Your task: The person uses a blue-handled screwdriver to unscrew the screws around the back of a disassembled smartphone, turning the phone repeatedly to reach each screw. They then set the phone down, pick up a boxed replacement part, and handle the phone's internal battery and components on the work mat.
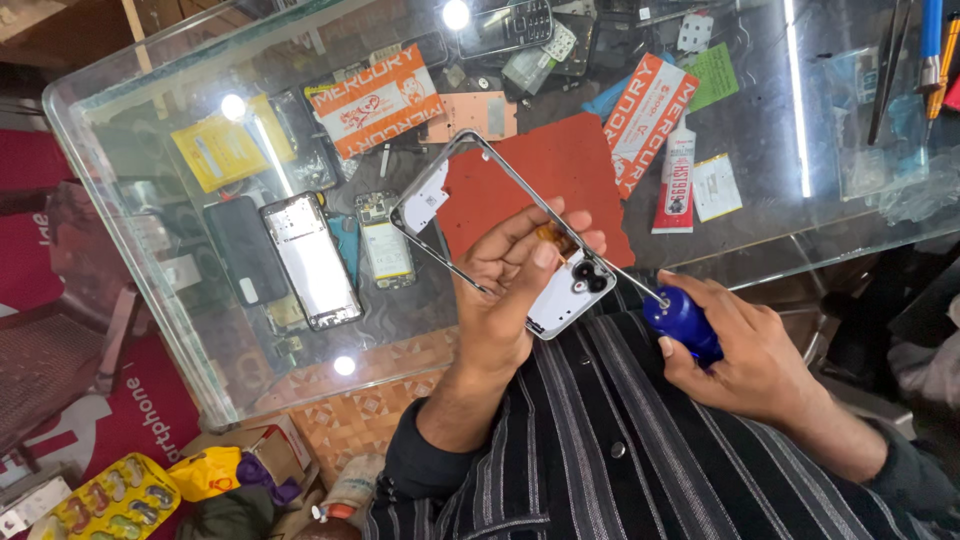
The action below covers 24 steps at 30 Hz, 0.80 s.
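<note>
My left hand grips the near end of a silver phone frame, an open rectangle with a white camera section at its lower end. The frame is held tilted over a glass counter. My right hand is closed around the blue handle of a screwdriver. Its thin shaft runs up and left to the camera section, where the tip touches the frame beside my left fingers.
A red mat lies on the glass under the frame. A glue tube, orange packets, a phone screen, circuit boards and several phone parts lie around. Tools sit at the far right. Blister packs lie lower left.
</note>
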Available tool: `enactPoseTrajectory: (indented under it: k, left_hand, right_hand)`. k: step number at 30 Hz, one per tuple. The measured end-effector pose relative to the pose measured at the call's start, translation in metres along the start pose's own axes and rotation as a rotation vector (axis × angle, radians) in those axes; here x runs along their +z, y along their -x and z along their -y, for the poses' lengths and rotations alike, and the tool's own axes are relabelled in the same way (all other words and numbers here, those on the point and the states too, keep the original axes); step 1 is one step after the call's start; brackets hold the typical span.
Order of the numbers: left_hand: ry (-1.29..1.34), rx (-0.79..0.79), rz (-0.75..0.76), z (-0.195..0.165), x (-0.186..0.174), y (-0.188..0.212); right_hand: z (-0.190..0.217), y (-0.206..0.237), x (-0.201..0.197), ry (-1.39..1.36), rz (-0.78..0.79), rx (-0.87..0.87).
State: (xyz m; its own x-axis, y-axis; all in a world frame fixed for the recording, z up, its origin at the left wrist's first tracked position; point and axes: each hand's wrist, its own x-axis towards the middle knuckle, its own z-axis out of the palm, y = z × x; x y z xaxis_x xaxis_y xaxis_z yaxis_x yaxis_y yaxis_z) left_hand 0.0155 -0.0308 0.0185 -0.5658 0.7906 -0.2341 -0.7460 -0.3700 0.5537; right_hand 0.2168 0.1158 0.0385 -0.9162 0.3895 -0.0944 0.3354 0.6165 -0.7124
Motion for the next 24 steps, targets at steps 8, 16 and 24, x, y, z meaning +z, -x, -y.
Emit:
enactPoseTrajectory:
  k: [8, 16, 24]
  left_hand:
    - [-0.123, 0.016, -0.086, 0.020, -0.001, 0.002]
    - [-0.079, -0.007, -0.078, 0.026, -0.003, 0.002]
    - [-0.072, 0.025, -0.042, 0.021, -0.002, 0.003]
  right_hand:
    - [0.000, -0.007, 0.011, 0.093, -0.046, -0.073]
    - [0.001, -0.007, 0.017, 0.043, -0.047, -0.073]
    - [0.000, -0.008, 0.014, -0.066, 0.005, -0.010]
